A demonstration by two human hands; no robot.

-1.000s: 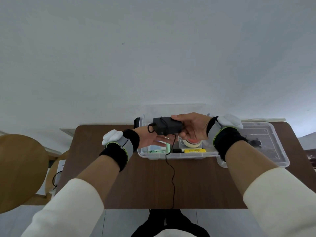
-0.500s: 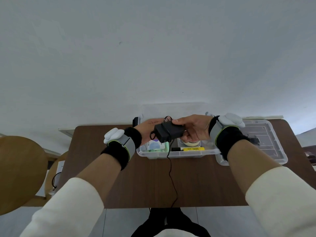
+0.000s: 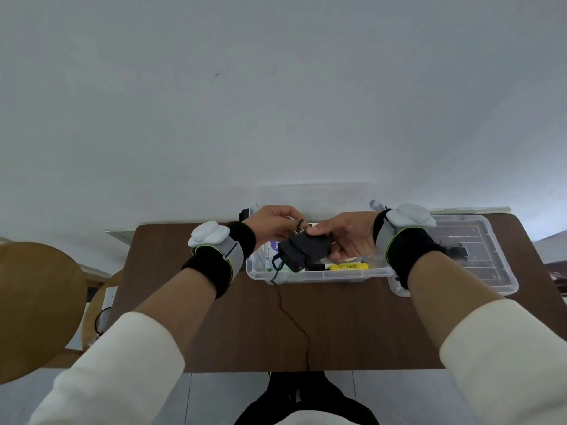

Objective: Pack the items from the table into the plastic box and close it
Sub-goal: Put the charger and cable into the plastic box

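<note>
Above the open plastic box (image 3: 310,276), the right hand (image 3: 346,237) grips the black power adapter (image 3: 302,251), while the left hand (image 3: 273,223) pinches something small at its far end; the cord (image 3: 291,317) trails across the surface (image 3: 196,317) and off its near edge; best to gather that cord first, so nothing hangs over the rim when the lid (image 3: 469,256), lying just right, goes on.

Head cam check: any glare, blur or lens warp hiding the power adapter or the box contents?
Head view: soft, even light, no glare; wide-angle warp bends the table edges; the power adapter is sharp in the right hand, over the plastic box; label text inside is too small to read.
</note>
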